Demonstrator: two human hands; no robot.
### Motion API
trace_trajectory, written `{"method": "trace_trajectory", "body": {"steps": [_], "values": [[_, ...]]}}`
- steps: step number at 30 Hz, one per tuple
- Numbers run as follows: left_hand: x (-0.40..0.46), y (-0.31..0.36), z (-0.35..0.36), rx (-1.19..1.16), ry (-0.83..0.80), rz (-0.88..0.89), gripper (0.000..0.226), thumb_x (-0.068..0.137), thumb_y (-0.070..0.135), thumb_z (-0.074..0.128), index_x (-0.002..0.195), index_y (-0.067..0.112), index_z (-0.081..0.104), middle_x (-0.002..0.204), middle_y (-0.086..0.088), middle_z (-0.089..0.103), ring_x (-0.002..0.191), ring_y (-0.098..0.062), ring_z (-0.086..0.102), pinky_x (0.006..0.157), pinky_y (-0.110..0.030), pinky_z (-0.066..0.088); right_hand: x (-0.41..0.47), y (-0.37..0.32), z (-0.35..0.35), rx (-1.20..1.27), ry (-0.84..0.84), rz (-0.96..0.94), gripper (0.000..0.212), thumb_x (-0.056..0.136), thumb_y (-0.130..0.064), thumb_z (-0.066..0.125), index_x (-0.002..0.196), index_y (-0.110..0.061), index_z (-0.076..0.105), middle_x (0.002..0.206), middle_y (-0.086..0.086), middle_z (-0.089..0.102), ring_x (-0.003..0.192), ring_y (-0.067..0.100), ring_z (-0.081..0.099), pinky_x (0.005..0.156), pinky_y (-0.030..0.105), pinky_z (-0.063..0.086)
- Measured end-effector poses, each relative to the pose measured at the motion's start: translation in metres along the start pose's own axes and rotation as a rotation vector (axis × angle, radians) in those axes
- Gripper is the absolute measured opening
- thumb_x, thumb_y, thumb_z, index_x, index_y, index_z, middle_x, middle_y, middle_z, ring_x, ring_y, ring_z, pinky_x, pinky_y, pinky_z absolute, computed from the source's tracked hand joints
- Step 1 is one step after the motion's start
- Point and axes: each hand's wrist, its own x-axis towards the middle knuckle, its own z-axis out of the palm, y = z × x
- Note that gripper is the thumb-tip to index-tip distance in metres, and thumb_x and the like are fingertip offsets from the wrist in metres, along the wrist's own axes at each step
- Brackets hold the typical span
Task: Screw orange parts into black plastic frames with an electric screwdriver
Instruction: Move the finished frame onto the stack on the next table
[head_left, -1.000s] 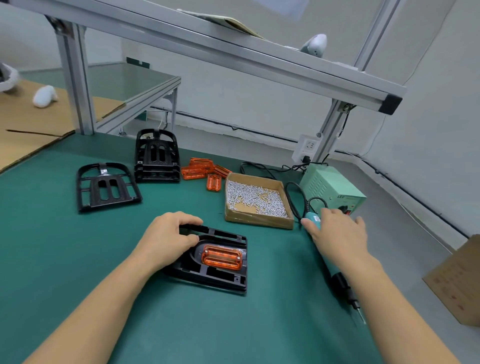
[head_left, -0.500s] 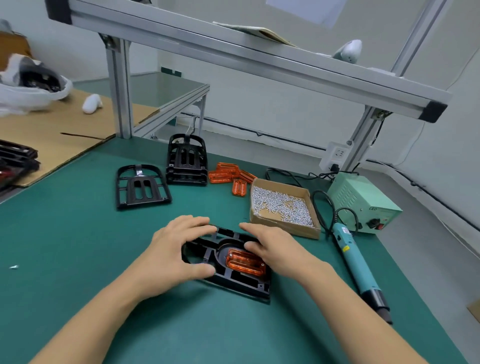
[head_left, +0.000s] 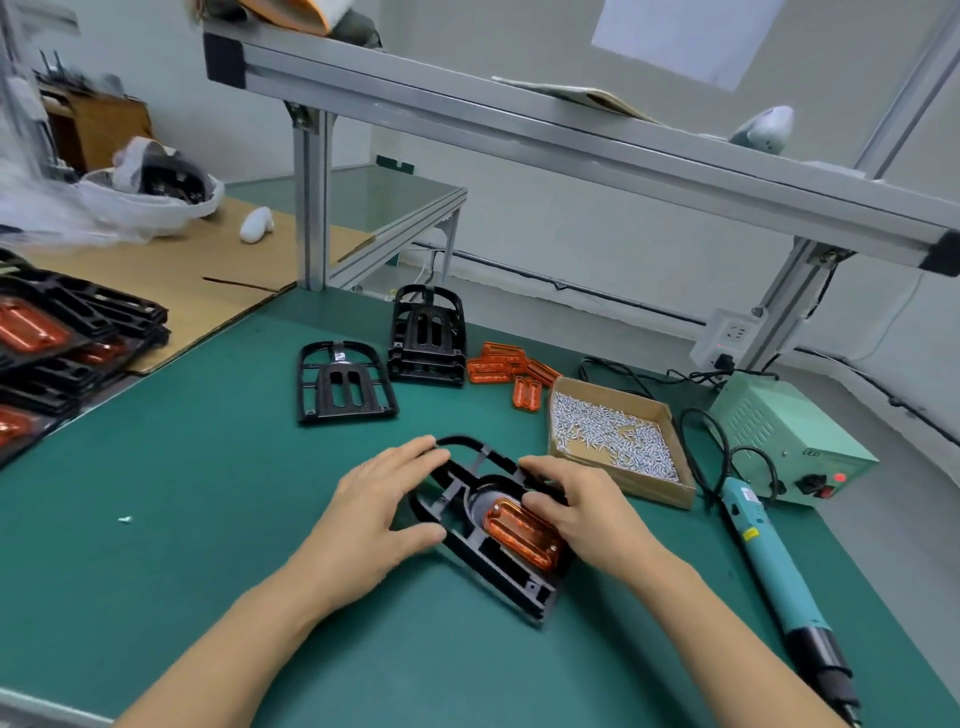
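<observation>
From the head view, the black frame (head_left: 483, 530) now sits turned compared with half a second ago, its long axis running diagonally from far-left to near-right, rounded end away, on the green mat (head_left: 208, 493) near its middle. The left hand (head_left: 374, 514) grips the frame's left edge, fingers curled over it. The right hand (head_left: 582, 512) holds its right side, thumb on the orange part (head_left: 519, 532); the electric screwdriver (head_left: 774, 571) lies untouched, well to the right.
</observation>
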Motion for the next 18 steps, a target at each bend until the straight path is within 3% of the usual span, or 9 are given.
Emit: {"method": "trace_trajectory", "body": {"steps": [3, 7, 11, 12, 14, 16, 18], "values": [[-0.003, -0.007, -0.008, -0.191, 0.164, -0.108, 0.070, 0.087, 0.024, 0.067, 0.142, 0.046, 0.030, 0.148, 0.028, 0.023, 0.135, 0.007, 0.023, 0.110, -0.018, 0.016, 0.008, -0.016, 0.007, 0.147, 0.070, 0.011, 0.038, 0.093, -0.023, 0.063, 0.131, -0.021, 0.059, 0.122, -0.012, 0.061, 0.118, 0.007, 0.054, 0.096, 0.019, 0.037], [-0.008, -0.012, -0.013, -0.530, 0.267, -0.271, 0.068, 0.090, 0.028, 0.062, 0.145, 0.043, 0.026, 0.138, 0.024, 0.033, 0.124, 0.004, 0.033, 0.102, -0.022, 0.028, 0.024, -0.046, 0.024, 0.223, 0.137, 0.001, 0.035, 0.091, -0.022, 0.065, 0.126, -0.020, 0.062, 0.124, -0.004, 0.063, 0.112, 0.011, 0.055, 0.100, 0.028, 0.041], [-0.010, -0.014, -0.025, -0.756, 0.401, -0.318, 0.067, 0.082, 0.020, 0.071, 0.130, 0.048, 0.034, 0.115, 0.037, 0.048, 0.101, 0.024, 0.050, 0.078, -0.001, 0.041, 0.044, -0.083, 0.047, 0.281, 0.154, -0.029, 0.030, 0.093, -0.022, 0.062, 0.122, -0.015, 0.063, 0.118, -0.002, 0.062, 0.103, 0.010, 0.054, 0.093, 0.024, 0.040], [-0.010, -0.014, -0.029, -0.752, 0.438, -0.329, 0.071, 0.079, 0.018, 0.075, 0.132, 0.046, 0.036, 0.120, 0.030, 0.052, 0.106, 0.019, 0.051, 0.084, -0.006, 0.043, 0.050, -0.092, 0.053, 0.296, 0.157, -0.040, 0.029, 0.093, -0.022, 0.061, 0.121, -0.013, 0.063, 0.116, -0.001, 0.062, 0.103, 0.012, 0.055, 0.090, 0.023, 0.040], [-0.009, -0.018, -0.040, -0.675, 0.508, -0.376, 0.095, 0.074, 0.016, 0.079, 0.148, 0.032, 0.022, 0.147, 0.014, 0.037, 0.123, 0.004, 0.043, 0.103, -0.022, 0.036, 0.060, -0.113, 0.065, 0.312, 0.152, -0.058, 0.035, 0.095, -0.023, 0.059, 0.128, -0.013, 0.059, 0.121, 0.000, 0.061, 0.103, 0.009, 0.052, 0.088, 0.019, 0.036], [-0.008, -0.024, -0.054, -0.601, 0.590, -0.412, 0.106, 0.072, 0.008, 0.080, 0.152, 0.026, 0.012, 0.155, 0.008, 0.021, 0.124, -0.003, 0.039, 0.103, -0.026, 0.033, 0.070, -0.134, 0.075, 0.339, 0.139, -0.076, 0.041, 0.096, -0.024, 0.058, 0.135, -0.014, 0.054, 0.129, 0.001, 0.058, 0.105, 0.005, 0.048, 0.089, 0.016, 0.034], [-0.007, -0.032, -0.068, -0.552, 0.673, -0.440, 0.105, 0.072, -0.001, 0.077, 0.151, 0.025, 0.013, 0.157, 0.005, 0.018, 0.129, -0.008, 0.037, 0.106, -0.032, 0.036, 0.080, -0.155, 0.084, 0.361, 0.120, -0.101, 0.043, 0.097, -0.024, 0.057, 0.138, -0.013, 0.052, 0.133, 0.002, 0.056, 0.116, 0.011, 0.050, 0.097, 0.021, 0.036]]}}
